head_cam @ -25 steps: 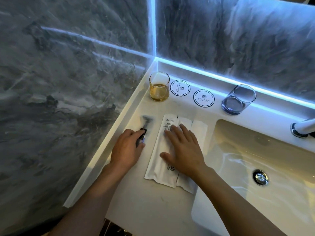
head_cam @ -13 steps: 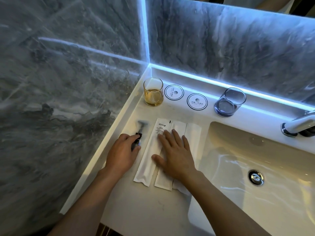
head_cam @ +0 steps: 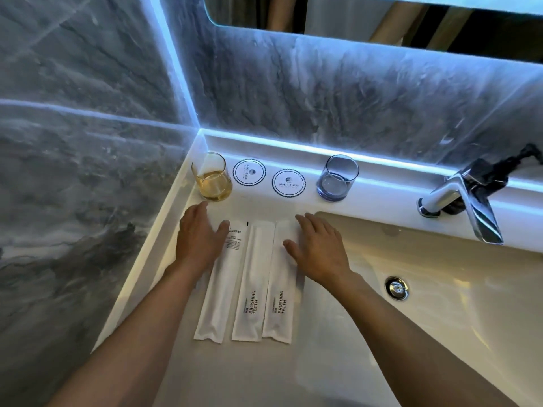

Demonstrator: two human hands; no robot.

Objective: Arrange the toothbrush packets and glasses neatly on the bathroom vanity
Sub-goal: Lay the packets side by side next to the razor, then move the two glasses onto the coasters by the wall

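Three white toothbrush packets lie side by side on the white vanity top [head_cam: 241, 377]: the left packet [head_cam: 219, 292], the middle packet [head_cam: 253, 283] and the right packet [head_cam: 280, 289]. My left hand [head_cam: 198, 239] lies flat, fingers spread, on the left packet's left edge. My right hand [head_cam: 318, 248] rests open on the right packet's upper right side. An amber glass [head_cam: 212, 177] stands in the back left corner. A blue glass [head_cam: 338, 178] stands further right along the back. The razor seen earlier is hidden.
Two round white coasters [head_cam: 249, 172] [head_cam: 288, 183] lie between the glasses. The sink basin [head_cam: 426, 304] with its drain [head_cam: 396, 287] fills the right side, under a chrome faucet [head_cam: 461, 201]. Grey marble walls close the left and back.
The overlapped packets now lie spread in a row of three. My left hand has left the razor handle and lies on the left packet; my right hand slid to the right packet.
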